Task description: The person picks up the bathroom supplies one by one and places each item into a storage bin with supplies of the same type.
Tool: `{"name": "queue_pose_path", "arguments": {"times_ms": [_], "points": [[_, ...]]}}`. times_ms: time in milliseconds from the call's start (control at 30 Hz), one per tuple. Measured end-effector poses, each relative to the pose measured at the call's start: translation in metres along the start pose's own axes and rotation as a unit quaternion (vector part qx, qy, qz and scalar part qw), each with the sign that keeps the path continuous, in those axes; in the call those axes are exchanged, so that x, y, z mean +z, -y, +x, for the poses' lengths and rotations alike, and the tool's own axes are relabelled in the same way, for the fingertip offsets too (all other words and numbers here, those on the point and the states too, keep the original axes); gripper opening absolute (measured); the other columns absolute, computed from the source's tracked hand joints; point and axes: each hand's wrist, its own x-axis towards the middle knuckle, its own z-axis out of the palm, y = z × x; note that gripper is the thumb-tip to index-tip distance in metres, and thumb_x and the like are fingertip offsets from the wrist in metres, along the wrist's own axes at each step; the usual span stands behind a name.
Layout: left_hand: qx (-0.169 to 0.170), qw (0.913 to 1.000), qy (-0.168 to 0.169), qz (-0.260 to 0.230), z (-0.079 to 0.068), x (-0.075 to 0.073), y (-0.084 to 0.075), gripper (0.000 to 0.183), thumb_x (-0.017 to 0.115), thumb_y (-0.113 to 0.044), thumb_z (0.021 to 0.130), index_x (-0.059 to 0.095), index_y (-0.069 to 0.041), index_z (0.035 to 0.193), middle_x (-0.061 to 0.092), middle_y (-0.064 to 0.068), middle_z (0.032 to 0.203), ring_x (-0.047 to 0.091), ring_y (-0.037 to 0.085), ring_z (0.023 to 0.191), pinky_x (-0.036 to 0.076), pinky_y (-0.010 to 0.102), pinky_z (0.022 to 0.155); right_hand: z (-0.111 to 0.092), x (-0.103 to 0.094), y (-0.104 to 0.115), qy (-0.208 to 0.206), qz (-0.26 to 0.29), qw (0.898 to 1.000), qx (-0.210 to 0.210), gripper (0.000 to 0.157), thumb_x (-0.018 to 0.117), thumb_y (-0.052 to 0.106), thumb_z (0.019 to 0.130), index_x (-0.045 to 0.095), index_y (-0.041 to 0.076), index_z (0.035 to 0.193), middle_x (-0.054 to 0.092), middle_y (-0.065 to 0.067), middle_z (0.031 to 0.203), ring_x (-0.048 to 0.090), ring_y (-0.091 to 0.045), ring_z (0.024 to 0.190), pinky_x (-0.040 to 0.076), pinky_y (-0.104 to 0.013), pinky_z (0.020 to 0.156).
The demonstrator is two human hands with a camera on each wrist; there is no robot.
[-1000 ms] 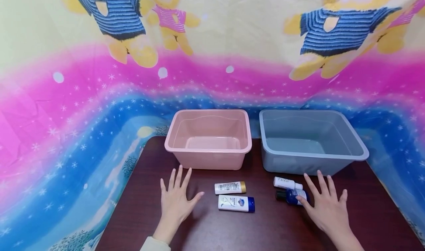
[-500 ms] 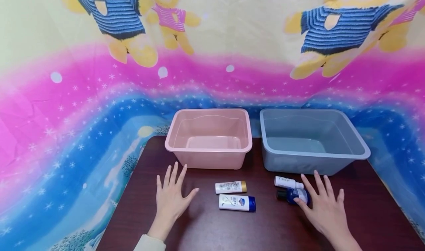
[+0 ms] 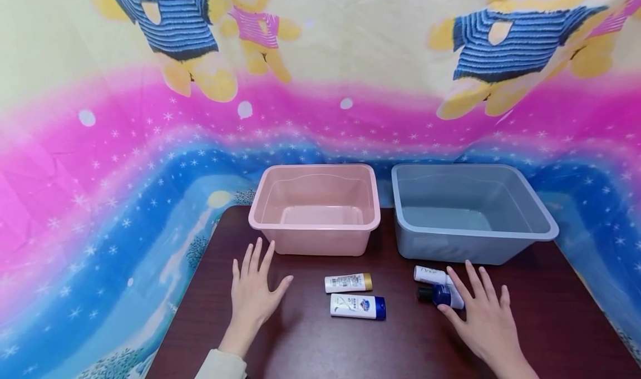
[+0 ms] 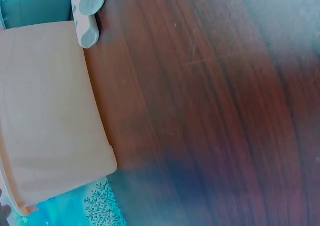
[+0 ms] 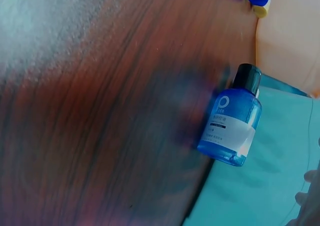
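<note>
The counter (image 3: 345,348) shows dark wood grain, glossy enough to carry a pale sheen at bottom centre of the head view. Left of centre, the pink tub (image 3: 315,241) is smooth plastic with a soft shine, like the grey-blue tub (image 3: 445,249) at right. The blue bottle (image 5: 231,118) looks translucent and glossy, its black cap (image 5: 247,77) shiny. Across the top, the backdrop (image 3: 345,45) is lightly creased cloth.

From my station I see a dark reddish-brown bench (image 3: 320,351) and, behind it, a backdrop (image 3: 350,50) printed with striped-shirted teddy bears (image 3: 182,28).
</note>
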Motion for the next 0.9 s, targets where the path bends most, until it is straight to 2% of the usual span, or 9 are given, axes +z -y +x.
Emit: {"name": "queue_pose_path", "arguments": {"times_ms": [233,367,567,900], "points": [[0.012,0.9993,-0.033,-0.007,0.010,-0.006,0.003,0.085,0.057,-0.061,0.084,0.033,-0.023,0.156,0.025,0.007,0.162,0.021,0.031,0.147,0.013,0.062,0.115,-0.003,0.000,0.005,0.004,0.000,1.000,-0.005,0.088,0.067,0.052,0.088,0.019,0.032,0.159,0.013,-0.013,0.164,0.005,-0.036,0.150,-0.007,-0.068,0.111],[0.010,0.9988,-0.044,-0.017,0.015,-0.009,0.006,0.084,0.056,-0.060,0.086,0.031,-0.024,0.157,0.025,0.007,0.162,0.022,0.031,0.147,0.015,0.061,0.115,-0.005,0.002,0.007,0.006,0.001,1.000,-0.008,0.088,0.067,0.052,0.089,0.019,0.032,0.159,0.012,-0.013,0.164,0.004,-0.035,0.150,-0.006,-0.067,0.111],[0.010,0.9979,-0.051,-0.038,0.024,-0.011,0.010,0.079,0.047,-0.067,0.090,0.034,-0.023,0.155,0.025,0.007,0.162,0.022,0.032,0.147,0.018,0.062,0.113,-0.007,0.004,0.011,-0.002,0.003,1.000,-0.016,0.085,0.069,0.051,0.088,0.028,0.027,0.158,0.014,-0.013,0.164,0.011,-0.036,0.149,-0.008,-0.064,0.113],[0.008,0.9955,-0.053,-0.078,0.037,-0.012,0.013,0.079,0.060,-0.052,0.088,0.032,-0.024,0.156,0.026,0.009,0.161,0.022,0.030,0.147,0.020,0.060,0.114,-0.011,0.005,0.014,-0.008,0.011,1.000,-0.027,0.084,0.069,0.049,0.088,0.028,0.026,0.158,0.016,-0.013,0.163,0.012,-0.035,0.149,-0.010,-0.060,0.114]]}}
